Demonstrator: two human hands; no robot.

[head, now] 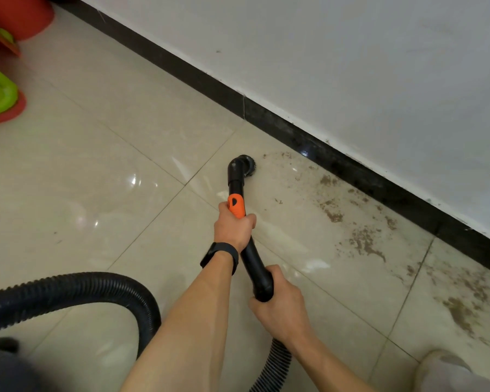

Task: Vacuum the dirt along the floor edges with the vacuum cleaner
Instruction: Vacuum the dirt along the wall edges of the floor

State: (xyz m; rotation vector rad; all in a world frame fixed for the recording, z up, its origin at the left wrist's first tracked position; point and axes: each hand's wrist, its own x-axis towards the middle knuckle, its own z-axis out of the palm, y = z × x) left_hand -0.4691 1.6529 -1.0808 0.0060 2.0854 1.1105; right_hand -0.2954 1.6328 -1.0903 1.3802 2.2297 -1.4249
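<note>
Vacuum cleaner hose (68, 290) loops behind the left hand (234, 229). It looks bendy and light, so it should drag along easily. The black tube (256, 267) looks stiff and smooth. Both hands are wrapped tight round it: the left hand on the orange grip (236, 206), the right hand (279, 306) at the back end where the hose joins. Those seem good places to hold. The small round brush (245, 164) sits on the floor (96, 165) just ahead of the left hand. Brown dirt (362, 241) lies right of both hands, along the wall (351, 66). The machine's body (3, 363), behind the left arm, is blurred and cut off.
</note>
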